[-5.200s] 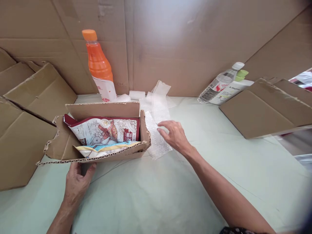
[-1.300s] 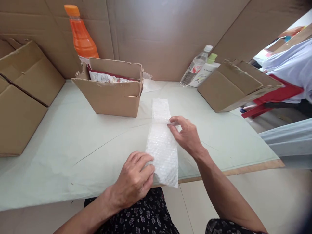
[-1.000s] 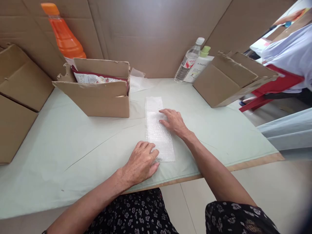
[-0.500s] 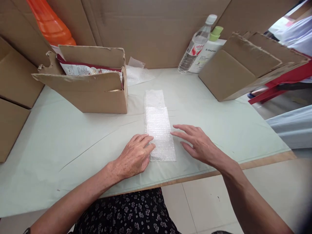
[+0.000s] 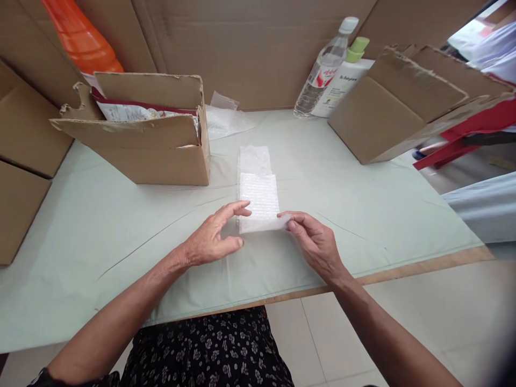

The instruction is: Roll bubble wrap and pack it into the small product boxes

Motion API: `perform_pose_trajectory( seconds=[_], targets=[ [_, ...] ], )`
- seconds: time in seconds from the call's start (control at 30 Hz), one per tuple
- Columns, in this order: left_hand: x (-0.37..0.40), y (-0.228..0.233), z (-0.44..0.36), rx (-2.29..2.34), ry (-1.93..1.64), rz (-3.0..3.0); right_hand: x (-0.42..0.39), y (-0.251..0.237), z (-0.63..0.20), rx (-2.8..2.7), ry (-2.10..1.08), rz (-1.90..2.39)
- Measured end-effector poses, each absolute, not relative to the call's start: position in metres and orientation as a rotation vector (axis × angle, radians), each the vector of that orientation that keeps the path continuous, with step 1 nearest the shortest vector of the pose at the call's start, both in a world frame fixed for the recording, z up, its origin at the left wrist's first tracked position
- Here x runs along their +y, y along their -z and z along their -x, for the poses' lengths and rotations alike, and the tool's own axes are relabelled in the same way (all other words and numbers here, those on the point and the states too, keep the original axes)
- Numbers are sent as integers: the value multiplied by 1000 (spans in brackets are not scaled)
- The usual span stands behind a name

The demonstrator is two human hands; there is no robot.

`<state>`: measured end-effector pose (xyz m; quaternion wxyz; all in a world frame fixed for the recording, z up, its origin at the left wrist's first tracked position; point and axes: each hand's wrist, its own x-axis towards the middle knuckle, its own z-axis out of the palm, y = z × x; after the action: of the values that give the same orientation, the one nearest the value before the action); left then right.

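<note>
A strip of white bubble wrap (image 5: 258,185) lies on the pale green table (image 5: 363,209), its near end lifted and folding away from me. My left hand (image 5: 212,236) pinches that near end at its left corner between thumb and fingers. My right hand (image 5: 314,242) pinches its right corner. Behind and to the left stands an open cardboard box (image 5: 153,156) with snack packets (image 5: 133,112) inside.
An orange bottle (image 5: 78,35) stands behind the box. A clear water bottle (image 5: 322,70) and a white lotion bottle (image 5: 342,80) lean at the back. More cardboard boxes sit at right (image 5: 395,102) and left (image 5: 24,134). Loose bubble wrap (image 5: 223,115) lies by the wall.
Both hands went from pressing the bubble wrap flat to pinching its near end and lifting it, folding the strip shorter. Earlier the strip was pulled from beside the box to the table's front.
</note>
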<state>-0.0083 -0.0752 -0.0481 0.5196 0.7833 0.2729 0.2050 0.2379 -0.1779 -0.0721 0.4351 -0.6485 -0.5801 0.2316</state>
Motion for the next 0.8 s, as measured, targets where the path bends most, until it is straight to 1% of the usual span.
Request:
perform_pose_trajectory(
  seconds=[0.13,0.2,0.23,0.3,0.37,0.43,0.5,0.6,0.7,0.8],
  targets=[
    [-80,55,-11,889,-514,-1906,-169,77,-233,-1157,-818,1627],
    [-77,59,-23,1007,-552,-1913,-168,80,-233,-1154,-792,1653],
    [-74,61,-28,1053,-568,-1929,-169,80,-234,-1190,-709,1670],
    [-65,63,-36,1119,-571,-1989,-175,78,-236,-1336,-437,1687],
    [-57,65,-42,1143,-531,-2075,-181,75,-239,-1571,-133,1646],
    [-49,67,-47,1132,-490,-2176,-184,72,-241,-1848,76,1576],
    [-44,70,-52,1114,-469,-2289,-181,72,-241,-2097,184,1547],
    [-42,75,-56,1134,-476,-2400,-168,74,-239,-2336,242,1572],
    [-47,79,-47,1080,-588,-2462,-154,80,-238,-2403,326,1548],
    [-56,80,-28,812,-725,-2546,-144,84,-239,-2376,395,1483]
  ],
)
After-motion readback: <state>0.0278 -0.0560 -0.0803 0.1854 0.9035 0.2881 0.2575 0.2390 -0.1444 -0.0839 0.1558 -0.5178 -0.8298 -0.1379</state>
